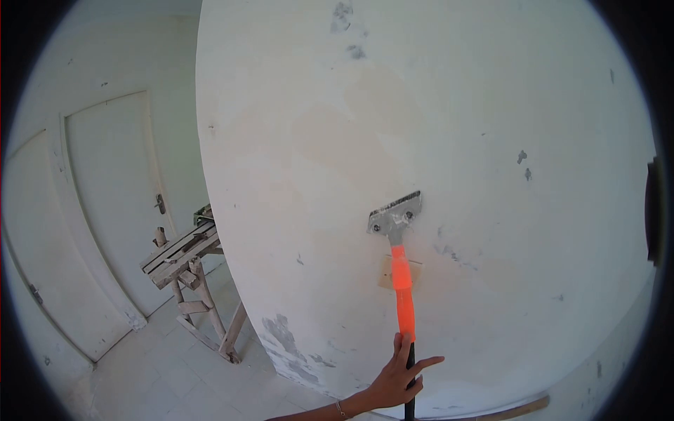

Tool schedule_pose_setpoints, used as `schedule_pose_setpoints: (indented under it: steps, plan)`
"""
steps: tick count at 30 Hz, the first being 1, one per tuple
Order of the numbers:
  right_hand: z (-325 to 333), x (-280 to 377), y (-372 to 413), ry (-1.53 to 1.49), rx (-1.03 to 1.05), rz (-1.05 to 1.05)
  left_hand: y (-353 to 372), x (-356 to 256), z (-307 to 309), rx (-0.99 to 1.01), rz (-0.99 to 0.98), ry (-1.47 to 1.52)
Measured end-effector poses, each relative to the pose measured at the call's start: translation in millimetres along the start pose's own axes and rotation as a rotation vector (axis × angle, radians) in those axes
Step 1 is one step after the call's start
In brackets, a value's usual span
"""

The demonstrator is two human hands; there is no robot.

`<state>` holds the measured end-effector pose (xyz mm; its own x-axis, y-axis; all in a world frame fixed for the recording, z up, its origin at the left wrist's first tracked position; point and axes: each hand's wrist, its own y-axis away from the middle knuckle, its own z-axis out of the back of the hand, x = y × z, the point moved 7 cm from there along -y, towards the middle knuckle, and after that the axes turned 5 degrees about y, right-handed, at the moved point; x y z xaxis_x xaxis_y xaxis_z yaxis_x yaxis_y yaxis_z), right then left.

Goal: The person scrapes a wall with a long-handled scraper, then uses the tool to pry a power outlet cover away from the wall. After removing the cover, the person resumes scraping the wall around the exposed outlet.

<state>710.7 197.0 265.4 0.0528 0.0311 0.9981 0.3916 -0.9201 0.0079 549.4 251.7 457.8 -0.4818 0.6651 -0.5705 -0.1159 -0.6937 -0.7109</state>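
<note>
A scraper [403, 281] with a wide metal head, an orange neck and a black lower handle stands nearly upright in front of the pale wall [316, 210]. Its blade is tilted, the right end higher, and lies at or close to the wall surface. One hand, seemingly my left hand [400, 379], comes in from the bottom with a bracelet on the wrist. Its thumb and fingers are around the black handle just below the orange part, with some fingers stretched out to the right. The lower end of the handle leaves the frame. My right hand is not visible.
Behind the orange neck is a yellowed switch plate [386, 272] on the wall. A rough wooden trestle [193, 274] stands on the tiled floor [168, 372] at the left, beyond the wall's edge. Two pale doors [112, 203] are farther left. A wooden strip [519, 410] lies at the bottom right.
</note>
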Motion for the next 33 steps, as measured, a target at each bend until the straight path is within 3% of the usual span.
schedule_pose_setpoints:
  steps: [3, 9, 13, 16, 19, 22, 23, 26, 29, 33]
  plan:
    - [-14, 13, -7, -0.049, -0.012, -0.034, -9, 5, 10, 0.053, 0.117, 0.149]
    - [2, 8, 15, -0.014, -0.034, -0.015, 14, -5, -9, 0.032, 0.026, 0.000]
    - [-11, 37, 14, -0.031, -0.075, -0.062, -12, -15, 19, 0.025, 0.076, 0.135]
    - [-12, 39, 29, -0.035, -0.100, -0.063, -5, -31, 18, -0.017, 0.010, 0.033]
    - [-2, 20, 51, -0.082, -0.100, -0.150, 15, -24, -11, 0.141, 0.112, 0.116]
    - [-3, 29, 35, -0.101, -0.120, -0.132, -3, -29, 5, 0.084, 0.070, 0.035]
    - [-11, 48, 27, -0.103, -0.084, -0.156, -14, -32, 16, 0.061, 0.098, 0.143]
    - [-12, 62, 13, -0.113, -0.015, -0.131, -25, -30, 19, 0.031, 0.109, 0.072]
    - [22, 13, 20, -0.092, 0.027, -0.113, -7, -26, -13, 0.014, 0.116, -0.033]
    - [40, 30, 6, -0.081, 0.109, -0.174, -21, -27, -20, -0.039, 0.110, -0.032]
